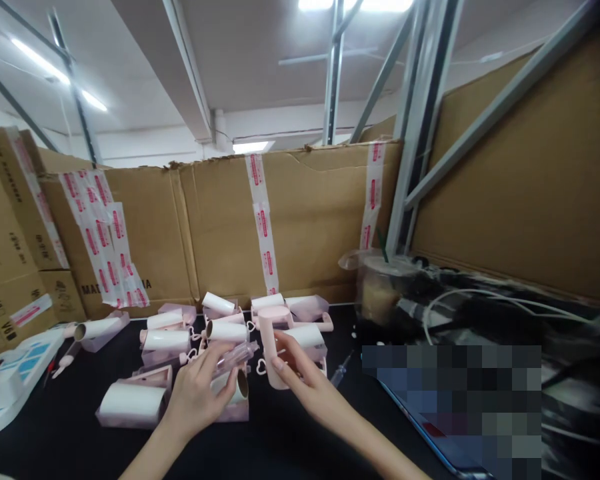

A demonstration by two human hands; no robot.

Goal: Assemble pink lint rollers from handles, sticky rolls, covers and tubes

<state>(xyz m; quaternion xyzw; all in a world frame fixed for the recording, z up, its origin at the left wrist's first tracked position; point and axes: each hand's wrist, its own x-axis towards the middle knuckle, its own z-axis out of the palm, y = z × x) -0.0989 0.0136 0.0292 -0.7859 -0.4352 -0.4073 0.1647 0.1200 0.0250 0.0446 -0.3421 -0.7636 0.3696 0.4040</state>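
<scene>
My left hand [195, 393] closes around a clear pinkish plastic piece [237, 357] with a narrow tip that points right. In my right hand [303, 373], between thumb and fingers, is a pale pink curved plastic handle piece [267, 343], held upright. Around both hands lie several white paper rolls [133, 403] in translucent pink plastic cases, some with pink handles. One such roll [241, 387] with a brown core sits just below my left hand and is partly hidden by it. A heart-shaped pink ring [261, 367] shows beside the handle piece.
A screwdriver [341, 370] with a clear handle lies right of my right hand. Farther right are a phone [430, 433], a lidded drink cup [377, 293] and tangled cables [460, 297]. A white and blue device [23, 373] stands at left. Cardboard walls [220, 227] enclose the black table.
</scene>
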